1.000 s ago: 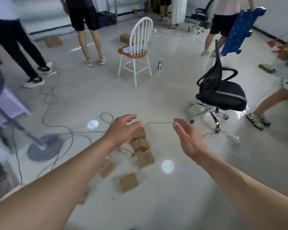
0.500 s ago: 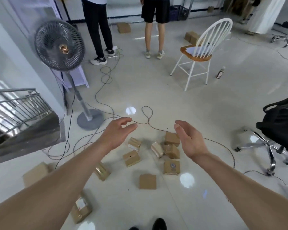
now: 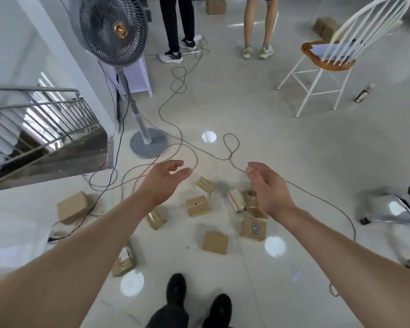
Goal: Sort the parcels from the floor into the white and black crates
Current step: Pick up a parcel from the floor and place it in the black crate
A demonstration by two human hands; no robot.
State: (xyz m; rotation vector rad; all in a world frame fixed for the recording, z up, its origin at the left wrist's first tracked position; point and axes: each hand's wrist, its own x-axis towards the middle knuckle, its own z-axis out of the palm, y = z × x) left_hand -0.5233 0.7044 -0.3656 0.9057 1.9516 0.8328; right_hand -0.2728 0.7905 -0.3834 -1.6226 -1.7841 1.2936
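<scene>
Both hands empty, view now down on the parcels

L hand [image 3: 166, 183] & R hand [image 3: 268, 185] reach fwd, fingers loose & part-spread, holding nothing, same pose as 1 s ago. Change: view has swung left & down, office chair [image 3: 393, 217] now at the right edge, so the parcels [image 3: 197, 205] lie scattered on the floor [image 3: 294, 143] right under the hands, a cable [image 3: 182, 138] looping past, fan [image 3: 113, 29] beyond. No crate in view. Judgement: sorting not begun; first pick is next, prob. needs a stoop.
</scene>
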